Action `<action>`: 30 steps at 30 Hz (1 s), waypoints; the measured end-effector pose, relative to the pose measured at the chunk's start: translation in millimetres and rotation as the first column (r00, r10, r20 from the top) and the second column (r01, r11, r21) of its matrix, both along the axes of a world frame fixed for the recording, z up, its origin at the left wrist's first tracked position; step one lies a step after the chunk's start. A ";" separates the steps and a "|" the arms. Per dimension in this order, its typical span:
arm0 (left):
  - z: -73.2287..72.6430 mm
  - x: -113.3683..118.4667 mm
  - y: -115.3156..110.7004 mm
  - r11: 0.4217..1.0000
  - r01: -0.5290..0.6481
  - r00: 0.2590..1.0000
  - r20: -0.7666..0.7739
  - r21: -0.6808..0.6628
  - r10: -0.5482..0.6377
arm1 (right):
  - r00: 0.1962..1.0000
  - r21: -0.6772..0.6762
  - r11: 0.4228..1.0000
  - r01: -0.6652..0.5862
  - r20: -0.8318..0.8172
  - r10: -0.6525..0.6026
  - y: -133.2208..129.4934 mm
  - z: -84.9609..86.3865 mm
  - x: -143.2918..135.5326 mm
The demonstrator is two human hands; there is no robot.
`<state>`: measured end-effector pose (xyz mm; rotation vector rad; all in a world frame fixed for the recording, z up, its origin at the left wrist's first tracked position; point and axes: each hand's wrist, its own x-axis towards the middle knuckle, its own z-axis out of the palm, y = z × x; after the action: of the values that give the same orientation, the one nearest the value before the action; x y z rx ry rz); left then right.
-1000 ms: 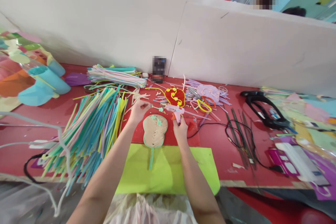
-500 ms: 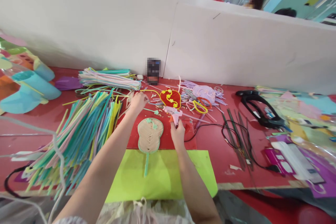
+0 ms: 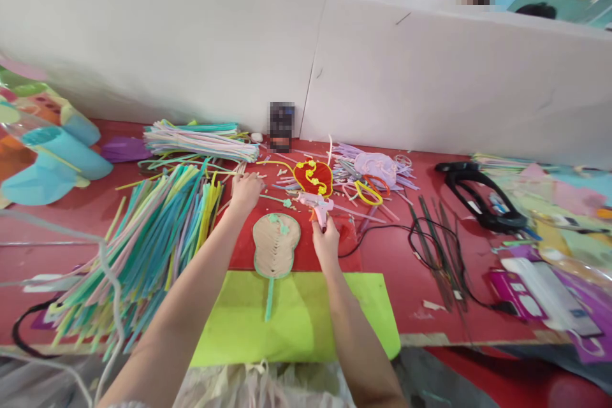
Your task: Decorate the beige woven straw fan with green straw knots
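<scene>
My right hand is wrapped round the handle of a pink glue gun, its nozzle pointing left. My left hand is over beige stems at the right end of the stem piles; its fingertips are too small to make out. Between my forearms lies a beige, green-edged fan shape with small green flowers near its top and a green stem handle. Behind the glue gun is a red fan shape edged in yellow, with yellow flowers. A green stem with a flower lies between my hands.
Colourful fuzzy stems cover the left. Scissors lie beside a lilac fan shape. Dark rods, a cable and a black headset are at right. A phone leans against the white partition.
My left hand has moved slightly down and turned, its back now more to the camera. My right hand still holds the glue gun. The whole view has shifted slightly.
</scene>
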<state>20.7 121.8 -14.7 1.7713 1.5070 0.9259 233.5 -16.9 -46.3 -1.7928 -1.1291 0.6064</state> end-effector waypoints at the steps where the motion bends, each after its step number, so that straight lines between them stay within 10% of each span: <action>1: 2.3 -3.7 -1.1 1.000 -0.012 1.000 0.000 0.005 0.012 | 1.000 0.005 1.000 -0.003 -0.005 0.003 0.2 -0.2 0.2; 5: 9.9 -17.3 -10.2 0.995 -0.084 0.996 -0.036 0.058 0.086 | 0.999 0.007 1.000 -0.008 -0.042 0.008 1.2 -0.7 0.9; 8: 9.4 -17.9 -24.0 0.992 -0.116 0.952 0.281 -0.042 0.123 | 0.998 -0.009 1.000 -0.003 -0.063 0.002 1.5 -2.0 1.0; 12: 5.5 -7.2 -52.4 0.948 0.069 0.650 0.735 -0.311 0.194 | 0.999 0.012 1.000 -0.010 -0.043 0.011 1.2 -4.5 0.3; 13: 6.0 -3.6 -60.4 0.912 0.190 0.480 0.845 -0.363 0.237 | 0.999 0.014 1.000 -0.009 -0.035 0.010 1.2 -5.3 0.1; 15: 10.3 4.1 -76.4 0.839 0.392 0.176 0.926 -0.378 0.334 | 1.000 0.014 1.000 -0.003 -0.016 0.003 1.4 -7.2 -0.2; 18: 22.2 16.2 -96.8 0.799 0.526 -0.065 0.923 -0.291 0.379 | 1.000 0.010 1.000 0.006 0.023 -0.007 2.1 -11.2 0.0; 30: 36.2 30.7 -113.4 0.850 0.457 -0.019 0.953 -0.260 0.301 | 0.998 -0.015 1.000 0.014 0.055 -0.013 2.2 -11.7 -0.9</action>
<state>51.4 8.3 21.5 0.2909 0.4279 1.1411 232.6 -14.7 -58.0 -1.8390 -1.1512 0.5619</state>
